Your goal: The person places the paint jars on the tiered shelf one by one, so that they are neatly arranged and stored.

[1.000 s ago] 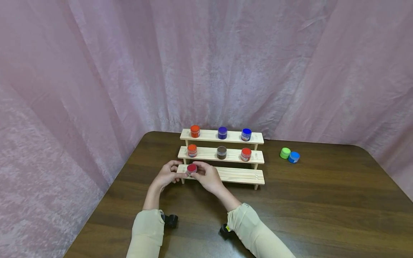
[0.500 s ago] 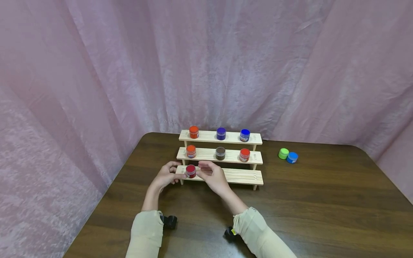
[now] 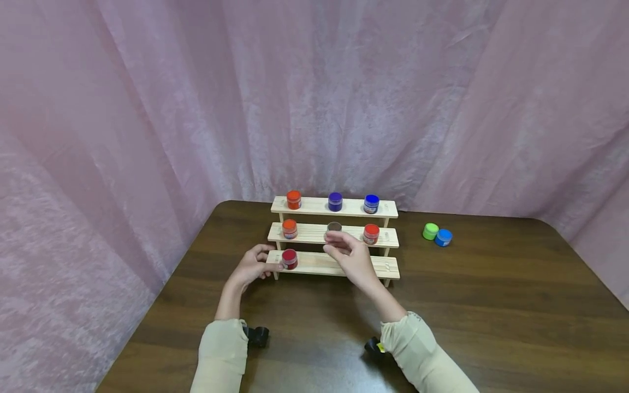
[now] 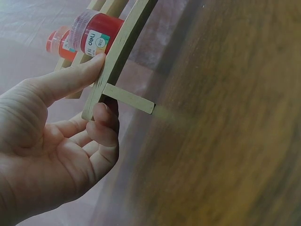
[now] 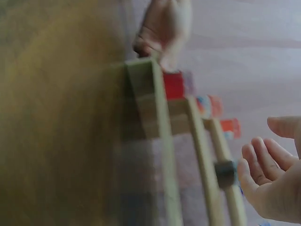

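Observation:
A three-step wooden display rack (image 3: pixel 316 263) stands on the table. My left hand (image 3: pixel 252 268) grips the left end of its lowest step; in the left wrist view the thumb (image 4: pixel 77 75) lies on top and the fingers curl below. Right beside that thumb sits a dark red paint jar (image 3: pixel 290 259), upright on the step. My right hand (image 3: pixel 355 262) hovers over the lowest step with relaxed fingers and nothing in them. It partly hides a brown-black jar (image 3: pixel 334 226) on the middle step.
An orange jar (image 3: pixel 290 229) and a red jar (image 3: pixel 371 233) share the middle step. Orange (image 3: pixel 294 200), purple (image 3: pixel 335 201) and blue jars (image 3: pixel 371 204) line the top step. Light green (image 3: pixel 430 231) and light blue jars (image 3: pixel 443 237) stand on the table (image 3: pixel 501 273), right of the rack.
My right hand has let go of the dark red jar and moved away to the right. The jar stays on the lowest step. My left hand keeps its place at the rack's end.

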A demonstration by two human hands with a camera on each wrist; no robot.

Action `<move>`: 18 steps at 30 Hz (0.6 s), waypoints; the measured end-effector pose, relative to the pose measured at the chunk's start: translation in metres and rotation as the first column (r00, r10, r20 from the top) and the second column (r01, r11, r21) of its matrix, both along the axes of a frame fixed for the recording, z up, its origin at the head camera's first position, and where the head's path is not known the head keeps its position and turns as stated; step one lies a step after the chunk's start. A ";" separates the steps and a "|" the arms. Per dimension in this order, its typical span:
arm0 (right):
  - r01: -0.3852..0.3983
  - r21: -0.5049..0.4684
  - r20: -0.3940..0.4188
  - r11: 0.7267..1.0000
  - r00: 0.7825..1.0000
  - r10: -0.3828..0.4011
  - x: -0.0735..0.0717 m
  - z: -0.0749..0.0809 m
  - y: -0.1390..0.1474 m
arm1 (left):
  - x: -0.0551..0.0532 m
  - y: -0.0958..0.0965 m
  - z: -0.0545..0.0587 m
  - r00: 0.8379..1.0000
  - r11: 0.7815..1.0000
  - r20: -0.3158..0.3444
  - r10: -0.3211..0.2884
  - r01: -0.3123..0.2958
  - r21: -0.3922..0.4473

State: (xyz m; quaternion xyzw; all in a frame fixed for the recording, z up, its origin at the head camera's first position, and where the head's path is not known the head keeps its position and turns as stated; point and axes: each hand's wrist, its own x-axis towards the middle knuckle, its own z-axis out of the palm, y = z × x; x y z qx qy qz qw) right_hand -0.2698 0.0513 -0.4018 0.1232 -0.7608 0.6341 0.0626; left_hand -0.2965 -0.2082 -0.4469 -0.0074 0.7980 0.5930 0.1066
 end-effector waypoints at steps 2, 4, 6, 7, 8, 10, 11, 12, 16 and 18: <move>0.001 -0.027 0.010 1.000 1.000 -0.001 -0.003 0.009 0.009 | 0.000 -0.002 0.000 1.000 1.000 -0.003 0.004 -0.004 -0.001; 0.007 -0.047 0.028 0.999 1.000 -0.006 -0.006 0.019 0.019 | 0.000 -0.003 0.001 1.000 1.000 0.000 0.002 -0.002 0.002; 0.021 -0.038 0.023 0.999 1.000 -0.020 -0.008 0.030 0.030 | 0.001 -0.003 0.001 1.000 1.000 0.002 0.000 0.000 0.004; 0.024 -0.035 0.020 0.999 1.000 -0.023 -0.009 0.035 0.035 | 0.001 -0.003 0.002 1.000 1.000 0.002 0.000 0.000 0.004; 0.031 -0.023 0.013 0.999 0.999 -0.031 -0.010 0.040 0.041 | 0.001 -0.003 0.002 1.000 1.000 0.002 0.001 -0.001 0.005; 0.057 0.004 -0.009 0.998 0.998 -0.057 -0.011 0.046 0.051 | 0.002 -0.004 0.002 1.000 1.000 0.001 -0.006 0.006 0.005; 0.069 0.015 -0.015 0.998 0.998 -0.069 -0.012 0.049 0.056 | 0.002 -0.004 0.002 1.000 1.000 0.000 -0.010 0.010 0.004; 0.075 0.013 -0.015 0.997 0.997 -0.075 -0.012 0.050 0.061 | 0.002 -0.005 0.003 1.000 1.000 0.000 -0.013 0.013 0.004; 0.103 0.012 -0.028 0.995 0.994 -0.103 -0.014 0.051 0.078 | 0.002 -0.006 0.002 1.000 1.000 0.000 -0.016 0.016 0.004; 0.106 0.000 -0.032 0.994 0.994 -0.106 -0.016 0.050 0.084 | 0.002 -0.007 0.002 1.000 1.000 0.000 -0.010 0.010 0.002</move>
